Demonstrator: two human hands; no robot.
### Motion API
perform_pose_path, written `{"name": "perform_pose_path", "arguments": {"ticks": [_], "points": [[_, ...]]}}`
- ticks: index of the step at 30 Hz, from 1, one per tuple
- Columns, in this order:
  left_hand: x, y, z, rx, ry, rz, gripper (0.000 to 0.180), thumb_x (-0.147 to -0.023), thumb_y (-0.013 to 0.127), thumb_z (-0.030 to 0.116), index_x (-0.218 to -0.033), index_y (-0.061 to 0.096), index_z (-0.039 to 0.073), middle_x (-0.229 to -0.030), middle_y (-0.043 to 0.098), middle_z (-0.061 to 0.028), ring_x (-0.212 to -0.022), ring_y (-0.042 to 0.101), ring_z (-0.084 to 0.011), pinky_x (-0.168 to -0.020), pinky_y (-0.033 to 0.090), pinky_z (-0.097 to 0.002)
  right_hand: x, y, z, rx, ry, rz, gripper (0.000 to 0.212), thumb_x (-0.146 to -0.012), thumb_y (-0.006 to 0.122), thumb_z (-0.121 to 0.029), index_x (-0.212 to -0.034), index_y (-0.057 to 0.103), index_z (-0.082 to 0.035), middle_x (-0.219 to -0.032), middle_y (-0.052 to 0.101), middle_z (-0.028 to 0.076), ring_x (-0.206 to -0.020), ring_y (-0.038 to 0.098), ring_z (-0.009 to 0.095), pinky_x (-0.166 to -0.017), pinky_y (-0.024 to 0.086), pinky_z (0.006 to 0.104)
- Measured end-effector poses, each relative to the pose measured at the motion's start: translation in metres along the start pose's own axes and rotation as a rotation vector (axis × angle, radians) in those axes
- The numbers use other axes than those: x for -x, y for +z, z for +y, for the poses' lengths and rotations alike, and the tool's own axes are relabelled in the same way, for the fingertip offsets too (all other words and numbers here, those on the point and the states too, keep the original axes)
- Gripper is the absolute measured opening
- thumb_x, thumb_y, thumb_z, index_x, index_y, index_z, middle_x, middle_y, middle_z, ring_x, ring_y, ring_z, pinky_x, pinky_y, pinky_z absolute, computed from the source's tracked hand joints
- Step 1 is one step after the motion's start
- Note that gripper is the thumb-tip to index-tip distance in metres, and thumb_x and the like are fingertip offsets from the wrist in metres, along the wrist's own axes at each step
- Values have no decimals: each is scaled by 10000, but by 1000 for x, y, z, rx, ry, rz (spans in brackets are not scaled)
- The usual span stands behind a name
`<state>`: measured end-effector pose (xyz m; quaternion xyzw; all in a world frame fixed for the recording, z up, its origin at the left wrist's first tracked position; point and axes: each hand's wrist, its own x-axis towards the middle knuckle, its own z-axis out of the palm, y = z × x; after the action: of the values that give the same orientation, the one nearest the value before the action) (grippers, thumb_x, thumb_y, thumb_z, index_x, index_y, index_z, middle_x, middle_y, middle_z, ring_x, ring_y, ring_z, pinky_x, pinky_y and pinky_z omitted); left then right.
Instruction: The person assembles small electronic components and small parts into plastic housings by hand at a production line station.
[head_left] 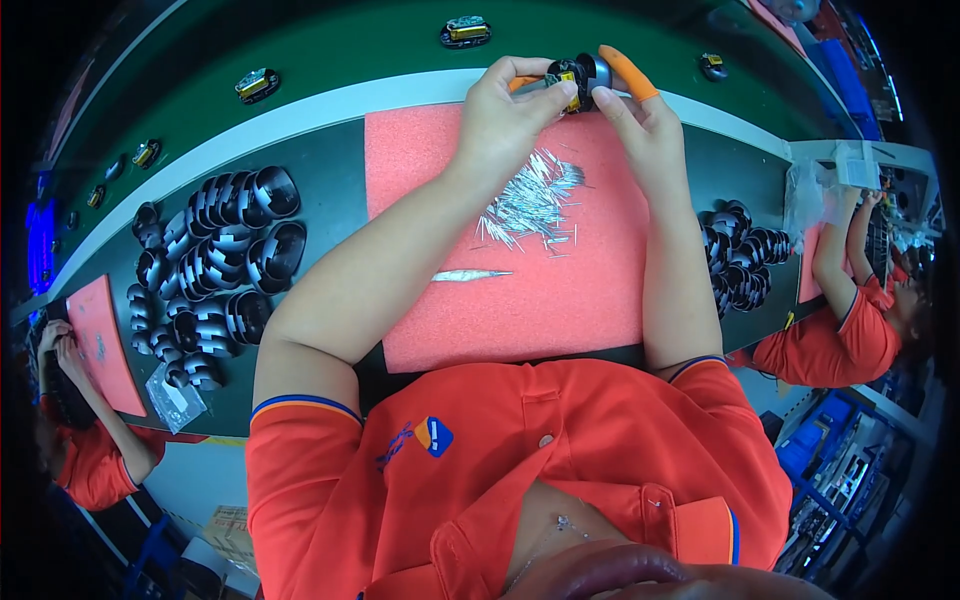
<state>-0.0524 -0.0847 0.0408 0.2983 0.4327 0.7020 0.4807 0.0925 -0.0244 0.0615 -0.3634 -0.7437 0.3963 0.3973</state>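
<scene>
Over the far edge of the pink foam mat (590, 310), my left hand (500, 120) pinches a small black electronic assembly (568, 82) with a yellow part on it. From the other side, my right hand (648, 128) grips a dark glossy curved shell (598, 72) right up against the assembly; whether the two are joined cannot be made out. Orange finger cots cover a finger on each hand. Below my hands lies a heap of thin silvery strips (535, 200). A pale, slim tool with a pointed tip (470, 275), perhaps tweezers, rests nearer to me.
Stacks of black curved shells (215, 260) stand left of the mat, more shells (740, 255) to its right. Beyond a white rail, a green belt (350, 60) carries several assemblies (466, 32). A clear bag (175, 398) lies front left. Co-workers (835, 330) sit at both sides.
</scene>
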Motion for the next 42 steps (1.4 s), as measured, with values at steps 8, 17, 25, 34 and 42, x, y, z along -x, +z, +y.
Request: {"name": "perform_pose_path", "arguments": {"ticks": [8, 17, 25, 34, 42], "points": [[0, -1, 0, -80, -17, 14, 330, -820, 708, 90, -1068, 528, -31, -971, 653, -163, -892, 659, -168, -763, 549, -245, -2, -3, 5, 381, -182, 20, 442, -867, 663, -276, -1278, 568, -143, -960, 650, 95, -736, 612, 143, -664, 493, 268], [-1, -3, -3, -25, -79, -36, 361, -823, 708, 104, -1091, 520, -49, -1007, 624, -170, -894, 653, -181, -762, 567, -261, 0, -11, -15, 393, 75, -148, 464, -890, 643, -247, -1316, 528, -104, -948, 649, 51, -858, 589, 77, -776, 444, 220], [-1, -4, -4, -7, -67, -32, 348, -832, 697, 114, -1091, 535, -53, -1029, 616, -161, -893, 648, -164, -772, 561, -249, -1, -12, -3, 236, 55, -60, 469, -869, 659, -297, -1301, 548, -150, -796, 651, 54, -701, 582, 84, -654, 460, 238], [-1, -3, -3, -1, -74, -40, 370, -829, 699, 119, -1109, 525, -48, -1021, 623, -153, -893, 646, -163, -768, 554, -247, -1, -12, -7, 177, 152, -105, 455, -894, 640, -207, -1312, 523, -70, -993, 618, 31, -875, 575, 78, -786, 427, 206], [-1, -3, -5, -11, -33, -25, 382, -824, 704, 118, -1106, 512, -54, -989, 631, -158, -860, 654, -163, -754, 555, -250, 0, -7, -8, 552, -219, 9, 451, -820, 703, -261, -1237, 582, -142, -993, 641, 96, -789, 655, 209, -657, 520, 306]]}}
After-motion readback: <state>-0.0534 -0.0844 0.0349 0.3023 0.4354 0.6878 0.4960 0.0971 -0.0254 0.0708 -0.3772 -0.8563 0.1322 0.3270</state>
